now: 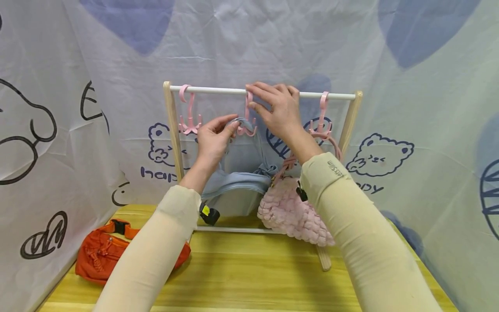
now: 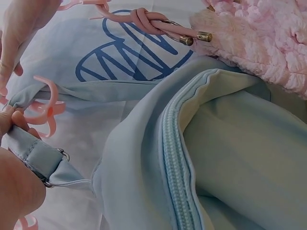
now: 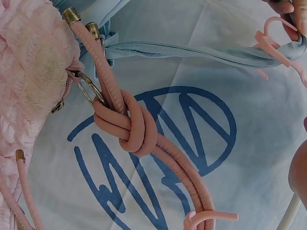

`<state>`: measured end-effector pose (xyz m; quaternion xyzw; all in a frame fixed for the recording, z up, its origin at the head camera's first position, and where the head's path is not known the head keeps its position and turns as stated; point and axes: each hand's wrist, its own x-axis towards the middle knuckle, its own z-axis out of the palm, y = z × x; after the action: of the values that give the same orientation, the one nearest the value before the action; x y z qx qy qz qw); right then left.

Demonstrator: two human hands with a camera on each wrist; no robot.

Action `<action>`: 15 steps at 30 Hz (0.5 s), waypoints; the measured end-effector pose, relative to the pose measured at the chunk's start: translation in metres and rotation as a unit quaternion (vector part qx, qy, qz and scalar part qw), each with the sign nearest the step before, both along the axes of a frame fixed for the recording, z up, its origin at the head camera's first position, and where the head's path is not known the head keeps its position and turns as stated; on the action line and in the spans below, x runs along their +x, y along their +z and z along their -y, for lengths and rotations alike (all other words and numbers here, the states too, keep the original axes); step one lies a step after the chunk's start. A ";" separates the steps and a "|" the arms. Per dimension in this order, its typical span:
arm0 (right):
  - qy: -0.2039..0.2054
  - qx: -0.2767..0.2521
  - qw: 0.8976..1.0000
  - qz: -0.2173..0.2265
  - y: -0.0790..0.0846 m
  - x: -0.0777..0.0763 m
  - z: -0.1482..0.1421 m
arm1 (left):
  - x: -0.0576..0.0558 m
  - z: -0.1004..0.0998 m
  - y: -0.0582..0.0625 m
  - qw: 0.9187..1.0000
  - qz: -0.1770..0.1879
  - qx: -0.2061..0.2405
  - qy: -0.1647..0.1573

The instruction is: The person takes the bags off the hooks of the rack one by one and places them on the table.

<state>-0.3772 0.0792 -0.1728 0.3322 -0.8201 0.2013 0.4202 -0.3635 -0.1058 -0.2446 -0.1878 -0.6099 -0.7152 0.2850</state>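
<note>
White cloth (image 1: 234,39) with drawn bears (image 1: 380,155) hangs behind a yellow desk (image 1: 253,268). A rack (image 1: 173,125) with a white bar (image 1: 218,90) stands on the desk. The left grip (image 1: 213,138) pinches the strap (image 2: 115,90) of the blue bag (image 1: 235,182), right by the arms of the middle hook (image 1: 247,110). The right grip (image 1: 282,107) holds the top of that pink hook, at the bar. The blue bag hangs below the two hands, next to the fluffy pink bag (image 1: 292,212). That one hangs by its knotted handle (image 3: 139,127) from the right hook (image 1: 322,116). A red bag (image 1: 99,260) lies on the desk at the left, partly hidden by the left sleeve (image 1: 152,242).
</note>
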 end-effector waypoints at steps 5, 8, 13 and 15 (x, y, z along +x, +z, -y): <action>-0.001 -0.003 1.000 0.008 0.000 0.000 0.001 | 0.002 -0.002 0.003 1.000 0.007 0.000 0.003; -0.002 -0.005 1.000 0.010 0.000 0.001 0.002 | 0.002 -0.003 0.005 1.000 0.009 -0.002 0.014; -0.005 -0.011 1.000 0.014 0.002 0.002 0.002 | 0.003 -0.007 0.008 1.000 0.005 0.000 0.023; -0.006 -0.013 1.000 0.016 0.002 0.002 0.003 | 0.003 -0.009 0.010 1.000 -0.001 0.005 0.025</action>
<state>-0.3752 0.0761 -0.1710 0.3184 -0.8261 0.2145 0.4125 -0.3607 -0.0973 -0.2346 -0.1721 -0.6105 -0.7108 0.3042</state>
